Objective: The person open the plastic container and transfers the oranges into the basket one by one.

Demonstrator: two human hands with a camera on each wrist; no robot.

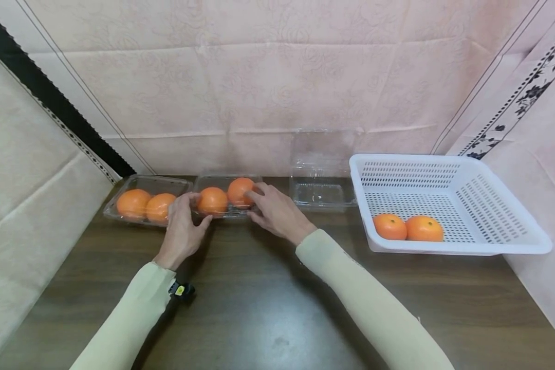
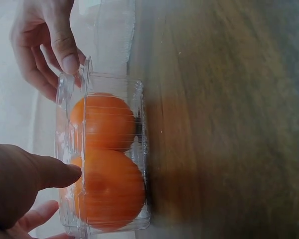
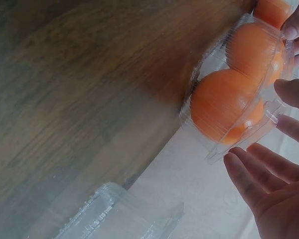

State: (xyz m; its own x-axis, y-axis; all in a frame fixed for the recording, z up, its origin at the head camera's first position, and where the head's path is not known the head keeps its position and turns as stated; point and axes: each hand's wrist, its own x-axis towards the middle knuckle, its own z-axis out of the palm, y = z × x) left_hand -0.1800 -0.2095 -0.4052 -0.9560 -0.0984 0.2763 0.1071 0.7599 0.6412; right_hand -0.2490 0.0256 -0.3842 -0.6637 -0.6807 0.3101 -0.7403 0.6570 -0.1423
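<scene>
A clear plastic clamshell container (image 1: 231, 210) with two oranges (image 1: 213, 200) inside stands at the back of the table, its lid down over them. My left hand (image 1: 183, 226) holds its left end, thumb at the front rim and fingers round the corner. At the right end my right hand (image 1: 277, 211) grips the lid's edge, thumb in front, fingertips at the rim (image 3: 219, 155). The right wrist view shows those fingers (image 3: 261, 172) only slightly bent. Just left of this container is another clamshell (image 1: 141, 222), also holding two oranges (image 1: 134, 203).
An open, unfilled clamshell (image 1: 322, 194) stands to the right, lid upright near the cloth-covered back wall (image 1: 259, 92). Beyond it, a white plastic basket (image 1: 490, 249) holds two oranges (image 1: 424, 228). Brown wood tabletop (image 1: 259, 308) extends in front.
</scene>
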